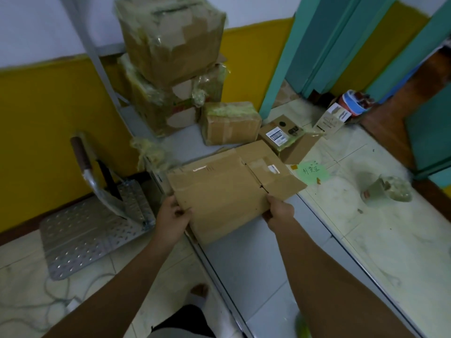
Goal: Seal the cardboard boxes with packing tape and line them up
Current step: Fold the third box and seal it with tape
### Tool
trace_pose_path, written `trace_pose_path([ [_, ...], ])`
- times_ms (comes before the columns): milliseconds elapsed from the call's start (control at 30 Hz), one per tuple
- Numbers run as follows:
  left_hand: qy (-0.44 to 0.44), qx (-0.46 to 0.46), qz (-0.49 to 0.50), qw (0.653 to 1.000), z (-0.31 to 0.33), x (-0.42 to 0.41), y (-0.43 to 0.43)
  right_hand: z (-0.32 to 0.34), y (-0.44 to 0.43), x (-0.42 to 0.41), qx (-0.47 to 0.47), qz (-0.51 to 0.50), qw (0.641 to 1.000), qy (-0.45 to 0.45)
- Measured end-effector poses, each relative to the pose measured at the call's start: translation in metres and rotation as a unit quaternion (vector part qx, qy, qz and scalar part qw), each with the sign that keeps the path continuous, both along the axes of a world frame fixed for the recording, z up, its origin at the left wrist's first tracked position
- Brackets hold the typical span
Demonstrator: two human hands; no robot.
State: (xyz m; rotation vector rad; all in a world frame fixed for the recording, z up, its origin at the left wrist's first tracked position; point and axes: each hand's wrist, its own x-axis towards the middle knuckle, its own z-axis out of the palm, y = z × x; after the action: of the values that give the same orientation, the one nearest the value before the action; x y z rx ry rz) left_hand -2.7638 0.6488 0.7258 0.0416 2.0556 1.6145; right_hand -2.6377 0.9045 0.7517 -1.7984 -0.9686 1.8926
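A flat cardboard box (227, 189) lies on the grey surface (256, 264), the left hand (172, 215) pinching its near-left corner and the right hand (280, 211) gripping its near-right edge, with a small taped box (230, 123) just beyond it and two stacked boxes (170, 57) farther behind.

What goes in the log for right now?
left hand: grips cardboard box | right hand: grips it too | taped boxes: stacked behind

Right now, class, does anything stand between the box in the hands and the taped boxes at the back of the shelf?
Nothing visible: only bare grey shelf separates the held box from the small taped box. A tape wad sits at the left edge.
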Motion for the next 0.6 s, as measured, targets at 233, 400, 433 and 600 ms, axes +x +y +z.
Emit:
trace_pose_path([
  [233,-0.164,0.227,0.024,0.96,0.021,0.011,-0.007,0.03,-0.026,0.05,0.023,0.031,0.982,0.185],
  [400,-0.12,0.248,-0.006,0.961,0.048,0.032,0.008,0.062,-0.052,0.124,0.048,0.046,0.957,0.282],
  [433,-0.107,0.252,-0.028,0.961,0.053,0.038,0.014,0.067,-0.053,0.143,0.053,0.036,0.955,0.289],
  [600,-0.07,0.259,-0.153,0.951,0.087,0.073,0.059,0.101,-0.035,0.264,0.106,-0.114,0.932,0.327],
])
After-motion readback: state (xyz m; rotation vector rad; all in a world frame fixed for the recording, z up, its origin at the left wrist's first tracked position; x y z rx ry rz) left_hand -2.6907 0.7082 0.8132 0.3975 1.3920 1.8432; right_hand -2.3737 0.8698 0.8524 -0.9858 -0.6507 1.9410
